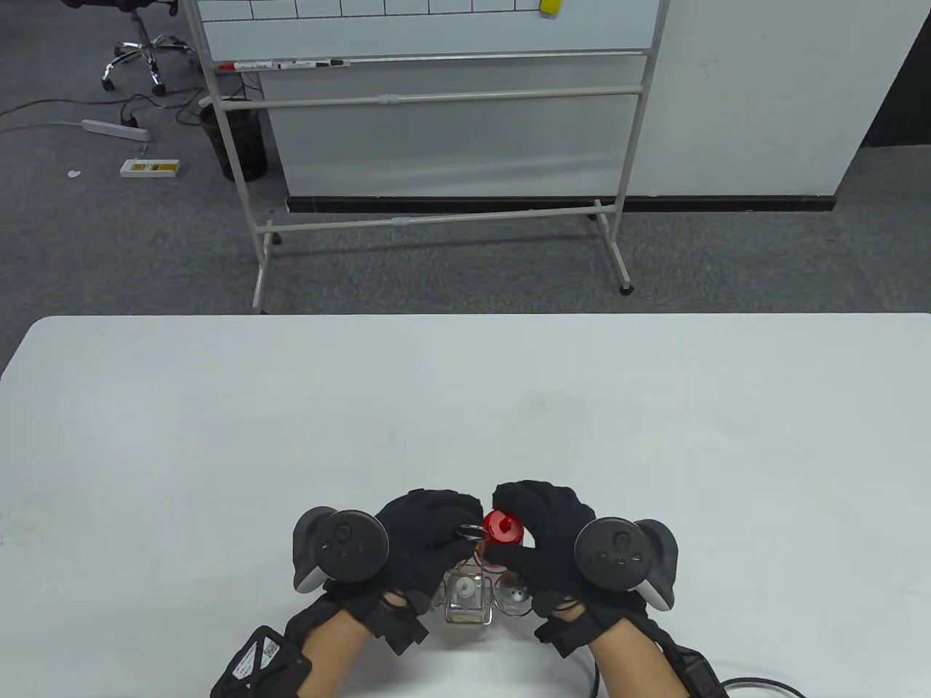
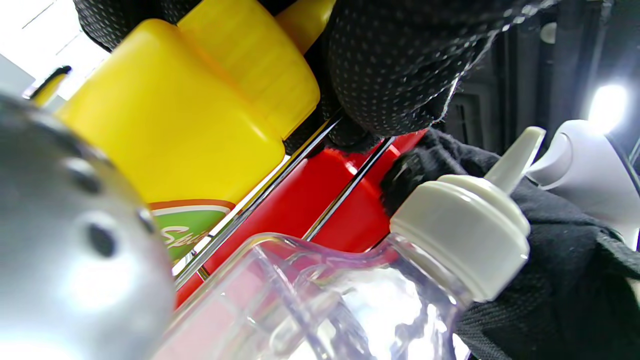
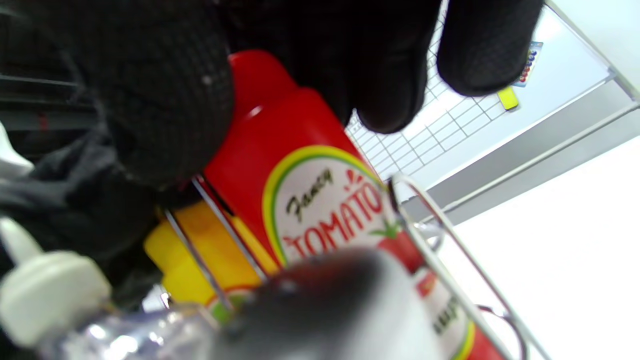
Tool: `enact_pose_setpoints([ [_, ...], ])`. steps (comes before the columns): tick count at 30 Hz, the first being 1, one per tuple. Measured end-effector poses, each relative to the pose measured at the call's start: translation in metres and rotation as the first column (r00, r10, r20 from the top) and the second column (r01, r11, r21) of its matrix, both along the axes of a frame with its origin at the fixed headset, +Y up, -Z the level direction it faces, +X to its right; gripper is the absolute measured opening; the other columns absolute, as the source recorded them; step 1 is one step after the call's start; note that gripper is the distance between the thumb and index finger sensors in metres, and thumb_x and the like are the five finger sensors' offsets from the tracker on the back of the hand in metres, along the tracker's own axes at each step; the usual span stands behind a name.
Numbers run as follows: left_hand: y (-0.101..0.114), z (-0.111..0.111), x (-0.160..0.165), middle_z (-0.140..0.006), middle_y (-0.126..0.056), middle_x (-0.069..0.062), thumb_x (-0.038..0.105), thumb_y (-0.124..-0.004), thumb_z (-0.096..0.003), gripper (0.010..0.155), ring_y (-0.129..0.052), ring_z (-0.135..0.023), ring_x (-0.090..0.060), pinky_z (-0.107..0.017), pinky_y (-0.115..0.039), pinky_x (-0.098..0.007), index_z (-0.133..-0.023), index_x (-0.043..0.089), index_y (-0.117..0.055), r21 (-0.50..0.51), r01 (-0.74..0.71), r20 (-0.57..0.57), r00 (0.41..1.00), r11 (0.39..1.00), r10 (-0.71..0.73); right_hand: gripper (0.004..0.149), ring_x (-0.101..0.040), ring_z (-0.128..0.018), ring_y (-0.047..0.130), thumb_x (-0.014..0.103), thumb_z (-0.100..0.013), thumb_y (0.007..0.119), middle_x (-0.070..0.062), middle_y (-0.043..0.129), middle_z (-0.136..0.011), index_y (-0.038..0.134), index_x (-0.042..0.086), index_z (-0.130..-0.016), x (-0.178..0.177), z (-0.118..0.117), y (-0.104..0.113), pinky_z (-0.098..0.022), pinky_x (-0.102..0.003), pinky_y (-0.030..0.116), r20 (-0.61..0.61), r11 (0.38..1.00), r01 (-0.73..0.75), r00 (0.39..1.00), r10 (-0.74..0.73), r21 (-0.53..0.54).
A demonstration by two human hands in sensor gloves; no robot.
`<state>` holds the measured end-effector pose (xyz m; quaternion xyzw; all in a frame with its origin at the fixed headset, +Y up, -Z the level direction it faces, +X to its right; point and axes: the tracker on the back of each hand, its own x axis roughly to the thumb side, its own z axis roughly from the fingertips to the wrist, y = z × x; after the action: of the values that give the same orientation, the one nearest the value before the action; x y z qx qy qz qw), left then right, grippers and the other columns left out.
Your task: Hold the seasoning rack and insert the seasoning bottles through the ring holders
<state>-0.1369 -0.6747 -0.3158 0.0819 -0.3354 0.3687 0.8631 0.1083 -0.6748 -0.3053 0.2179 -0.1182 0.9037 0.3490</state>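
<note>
A chrome wire seasoning rack (image 1: 465,574) stands at the table's near edge between my hands. My left hand (image 1: 425,534) grips the rack's top handle (image 1: 465,532); its fingers (image 2: 395,75) press on the wires (image 2: 345,192). My right hand (image 1: 534,542) holds the red tomato bottle (image 1: 502,528) by its top, its body inside a wire ring (image 3: 450,280) of the rack. A yellow bottle (image 2: 170,125), a clear bottle with a white cap (image 1: 464,600) and a metal shaker (image 1: 515,595) sit in the rack.
The white table (image 1: 218,436) stretches wide to the left, right and far side. A whiteboard stand (image 1: 436,145) stands on the carpet beyond the table's far edge.
</note>
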Motion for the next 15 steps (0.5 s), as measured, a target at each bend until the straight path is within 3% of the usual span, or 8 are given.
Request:
enact_pose_setpoints([
  [15, 0.0007, 0.0003, -0.0004, -0.094, -0.095, -0.007, 0.036, -0.085, -0.0432, 0.040, -0.092, -0.087, -0.041, -0.068, -0.064, -0.064, -0.079, 0.021, -0.097, -0.005, -0.012, 0.009, 1.000, 1.000, 0.012, 0.074, -0.039, -0.085, 0.084, 0.045, -0.035, 0.098, -0.011, 0.081, -0.097, 0.077, 0.015, -0.099, -0.0035, -0.0010, -0.0047, -0.058, -0.059, 0.070, 0.009, 0.999, -0.036, 0.999, 0.036, -0.001],
])
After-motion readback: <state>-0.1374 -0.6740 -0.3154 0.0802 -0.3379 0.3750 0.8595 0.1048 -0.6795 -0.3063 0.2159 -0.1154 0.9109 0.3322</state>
